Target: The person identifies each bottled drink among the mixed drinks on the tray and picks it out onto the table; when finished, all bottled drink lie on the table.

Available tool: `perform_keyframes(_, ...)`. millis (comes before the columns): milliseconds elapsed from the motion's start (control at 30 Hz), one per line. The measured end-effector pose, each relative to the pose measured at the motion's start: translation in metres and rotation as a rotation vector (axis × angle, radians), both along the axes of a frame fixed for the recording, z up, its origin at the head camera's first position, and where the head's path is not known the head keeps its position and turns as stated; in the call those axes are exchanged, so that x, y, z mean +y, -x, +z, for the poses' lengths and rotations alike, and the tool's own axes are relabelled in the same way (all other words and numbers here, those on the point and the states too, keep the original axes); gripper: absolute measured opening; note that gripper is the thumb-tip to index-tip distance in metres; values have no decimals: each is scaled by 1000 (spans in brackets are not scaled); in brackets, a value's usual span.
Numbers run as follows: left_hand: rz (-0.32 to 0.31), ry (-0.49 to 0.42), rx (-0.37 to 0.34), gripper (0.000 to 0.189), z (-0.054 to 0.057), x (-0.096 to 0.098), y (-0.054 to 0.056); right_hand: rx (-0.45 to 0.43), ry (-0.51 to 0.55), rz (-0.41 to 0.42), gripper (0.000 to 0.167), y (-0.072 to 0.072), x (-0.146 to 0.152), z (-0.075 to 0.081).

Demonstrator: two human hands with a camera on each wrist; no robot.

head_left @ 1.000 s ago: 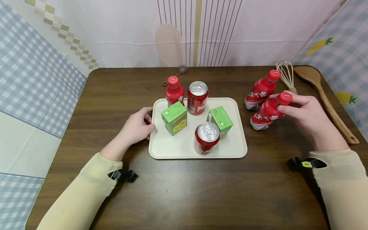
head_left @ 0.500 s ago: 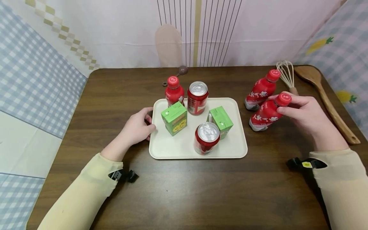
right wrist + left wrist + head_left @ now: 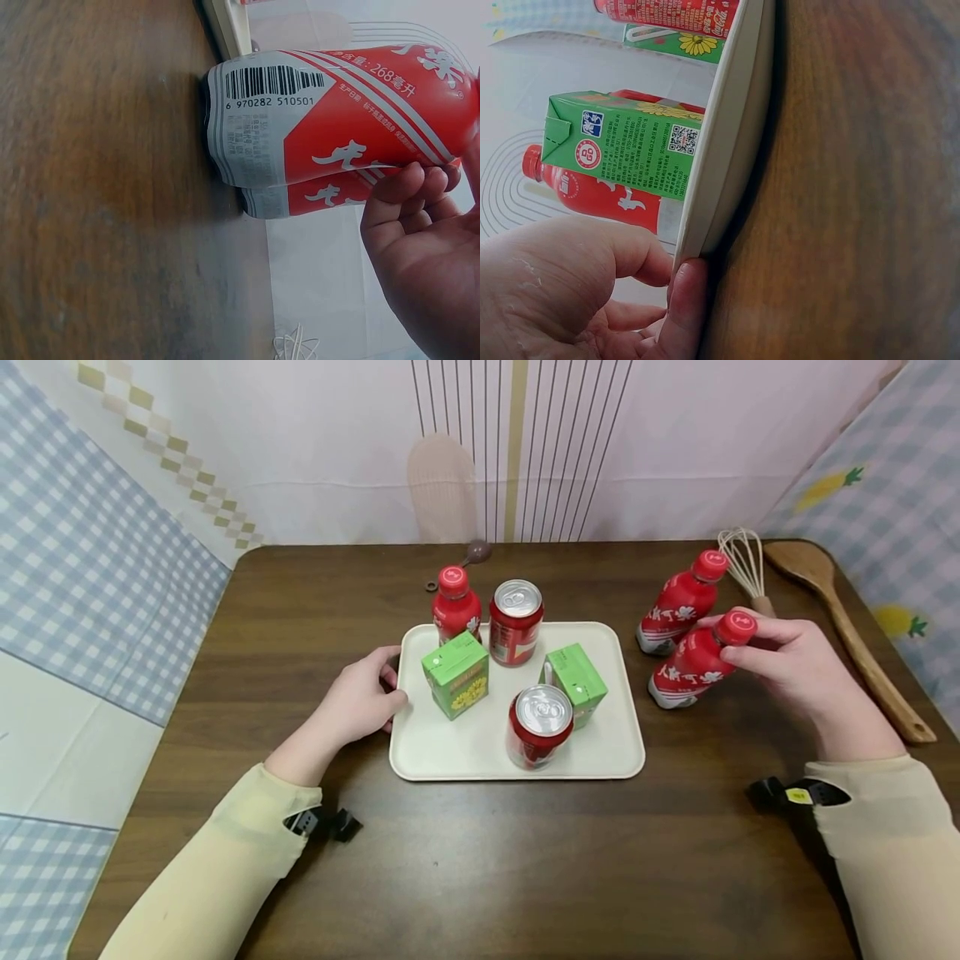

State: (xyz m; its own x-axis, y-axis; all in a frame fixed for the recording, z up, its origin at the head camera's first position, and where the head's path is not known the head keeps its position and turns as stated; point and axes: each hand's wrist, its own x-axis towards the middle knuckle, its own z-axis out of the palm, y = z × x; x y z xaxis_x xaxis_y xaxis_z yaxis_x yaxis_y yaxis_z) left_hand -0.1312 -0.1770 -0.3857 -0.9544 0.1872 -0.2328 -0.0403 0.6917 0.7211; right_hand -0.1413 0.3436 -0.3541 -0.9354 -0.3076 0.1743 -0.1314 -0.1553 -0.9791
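My left hand (image 3: pixel 362 695) grips the left rim of a cream tray (image 3: pixel 450 756), thumb against the edge. On the tray stand two red cola cans (image 3: pixel 514 635) with silver tops and two green drink cartons (image 3: pixel 459 672) with yellow flowers. A red bottle (image 3: pixel 454 603) rises at the back left, its base hidden behind one carton. To the tray's right, my right hand (image 3: pixel 802 668) pinches a red drink bottle (image 3: pixel 693 667) below its cap, thumb in front. That bottle (image 3: pixel 337 112) is upright, its base at the tabletop. A matching bottle (image 3: pixel 678 606) stands just behind it.
A whisk (image 3: pixel 744 564) and a long wooden spoon (image 3: pixel 847 610) lie at the table's right side. Behind the tray lies a small dark spoon (image 3: pixel 476 552), partly hidden. Patterned cloths hang around the brown wooden table (image 3: pixel 525 868).
The head view has tilted a little, so everything sits slightly lower. The bottle in my right hand has shifted a touch to the left. My left hand keeps its hold on the tray.
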Motion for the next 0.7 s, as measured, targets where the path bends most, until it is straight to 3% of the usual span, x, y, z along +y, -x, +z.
perform_keyframes(500,13,-12,-6,71,-3,-2,1,1,-34,11,44,0,0,0)
perform_keyframes(700,15,-15,-5,71,-1,0,0,56,-146,20,54,1,6,6)
